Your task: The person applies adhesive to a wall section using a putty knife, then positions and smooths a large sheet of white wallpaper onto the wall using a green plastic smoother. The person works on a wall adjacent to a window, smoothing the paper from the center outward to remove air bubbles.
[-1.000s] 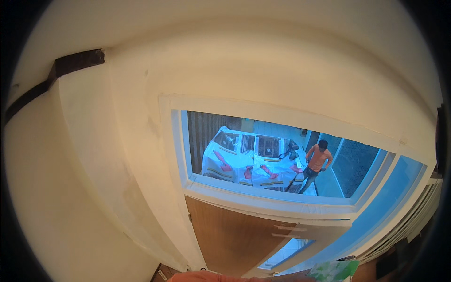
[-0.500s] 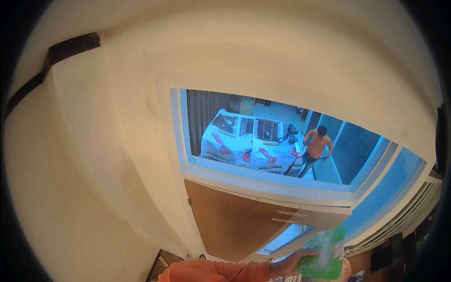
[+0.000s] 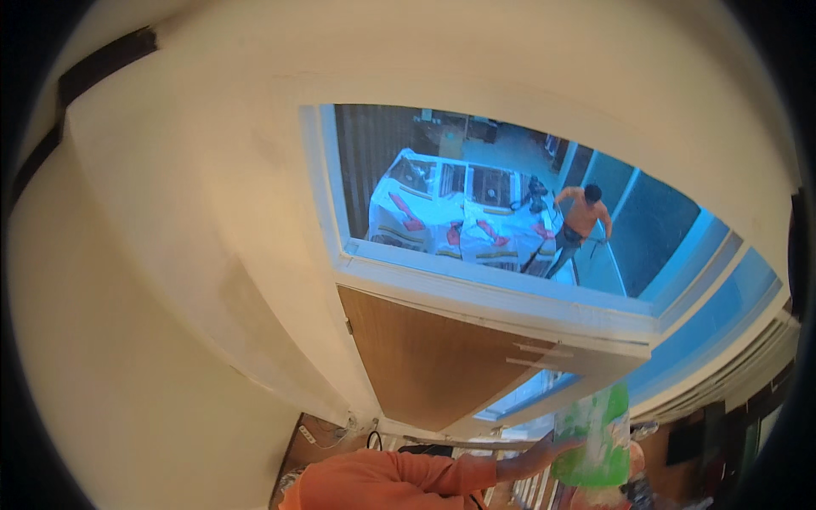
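Note:
My left arm, in an orange sleeve, reaches in along the lower edge. At its end my left hand (image 3: 544, 456) is closed on a green plastic piece (image 3: 610, 425) smeared with white, at the lower right. Part of the hand is hidden by it, and I cannot tell whether it is a board or a container. Beside and below this piece are a pinkish shape (image 3: 636, 461) and some dark shapes, too unclear to name. My right hand cannot be made out.
Cream walls surround a wide window (image 3: 476, 263); beyond it are a sheet-covered platform (image 3: 433, 225) and a person (image 3: 583, 217) in an orange top holding a rod-like thing. Below the window is a brown wooden door (image 3: 416, 348). A white power strip (image 3: 307, 436) lies at lower left.
The view has tipped downward, so window and door sit higher and more of my sleeve shows. The green piece has turned more upright, still in my left hand. The person beyond the window has shifted slightly.

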